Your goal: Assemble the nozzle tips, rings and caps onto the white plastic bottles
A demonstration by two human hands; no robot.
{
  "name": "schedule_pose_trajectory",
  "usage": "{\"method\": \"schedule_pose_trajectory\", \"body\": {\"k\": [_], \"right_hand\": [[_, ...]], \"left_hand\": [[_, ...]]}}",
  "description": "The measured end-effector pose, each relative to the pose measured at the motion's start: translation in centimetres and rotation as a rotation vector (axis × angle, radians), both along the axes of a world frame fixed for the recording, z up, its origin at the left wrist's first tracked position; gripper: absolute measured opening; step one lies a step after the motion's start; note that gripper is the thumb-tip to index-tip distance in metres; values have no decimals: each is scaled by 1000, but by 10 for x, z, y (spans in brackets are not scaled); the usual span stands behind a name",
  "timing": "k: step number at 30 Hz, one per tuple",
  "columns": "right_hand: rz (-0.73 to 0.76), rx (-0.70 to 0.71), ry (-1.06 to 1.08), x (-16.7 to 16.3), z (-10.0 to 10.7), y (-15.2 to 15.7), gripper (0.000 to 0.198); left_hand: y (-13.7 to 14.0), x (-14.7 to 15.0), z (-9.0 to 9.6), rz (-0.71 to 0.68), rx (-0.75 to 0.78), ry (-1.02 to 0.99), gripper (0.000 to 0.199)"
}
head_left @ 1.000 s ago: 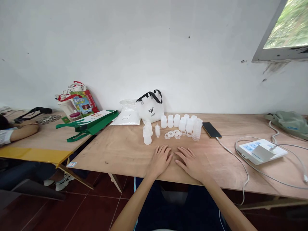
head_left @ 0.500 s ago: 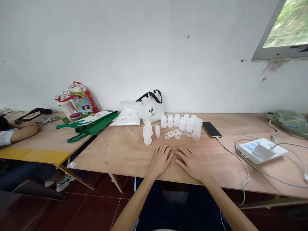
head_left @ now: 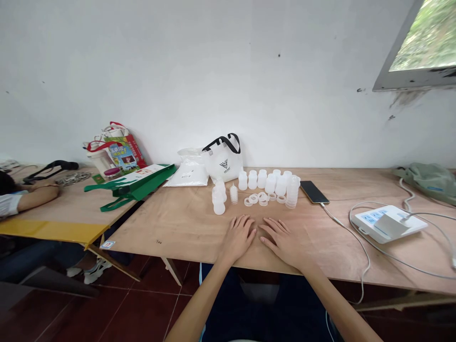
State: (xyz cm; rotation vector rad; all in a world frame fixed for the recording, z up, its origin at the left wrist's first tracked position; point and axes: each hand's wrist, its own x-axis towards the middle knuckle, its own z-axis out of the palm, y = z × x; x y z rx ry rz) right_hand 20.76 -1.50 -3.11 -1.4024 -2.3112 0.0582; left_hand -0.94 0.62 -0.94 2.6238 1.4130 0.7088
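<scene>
"Where are the hands?"
"The left hand (head_left: 237, 240) and the right hand (head_left: 282, 241) lie palm down on the wooden table (head_left: 171, 223), low in the middle of the frame. Both are open, fingers a bit spread, holding nothing."
"And the little white bottles (head_left: 261, 179)?"
"In the middle of the frame, past the hands. Some plastic rings (head_left: 281, 201) lie nearer the fingers. A phone (head_left: 314, 192) is to the right."

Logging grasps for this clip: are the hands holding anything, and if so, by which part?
Nothing is held: the left hand and right hand both lie palm down on the tabletop, apart from the white containers.
</scene>
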Motion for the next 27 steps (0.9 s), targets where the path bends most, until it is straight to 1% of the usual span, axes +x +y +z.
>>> {"method": "schedule_pose_trajectory", "body": {"k": [13, 27], "right_hand": [[-4, 8, -19, 0, -1, 1, 53], [-3, -7, -25, -1, 3, -1, 54]], "left_hand": [[0, -1, 1, -3, 1, 7, 33], [2, -1, -2, -1, 0, 7, 33]]}}
